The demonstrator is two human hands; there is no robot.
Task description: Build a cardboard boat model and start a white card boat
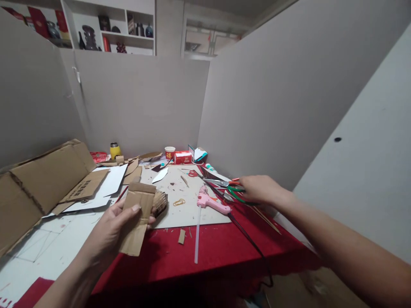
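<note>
a: start at the left edge of the red-covered table (167, 261).
b: cardboard box (41, 177), unfolded, along that edge; a white sheet (38, 246) with drawn lines at the near left corner.
a: left hand (111, 226)?
b: holding a cardboard strip (138, 224), thumb on top, fingers beneath, at the left edge of the pale board (189, 216). a ridged brown piece (160, 203) shows just past the strip; cannot tell whether it is held too.
a: next, rightward.
b: gold clip (179, 202) on the board; small cardboard scrap (181, 236) on the cloth off its front edge. pink glue gun (205, 200) at the board's right edge, its clear glue stick (197, 239) running past the front edge.
a: right hand (258, 189)?
b: at the orange and green handles of the scissors (236, 194), beyond the board's right edge. cannot tell how far the fingers are closed. thin sticks (266, 220) lie nearer the table's right edge.
</note>
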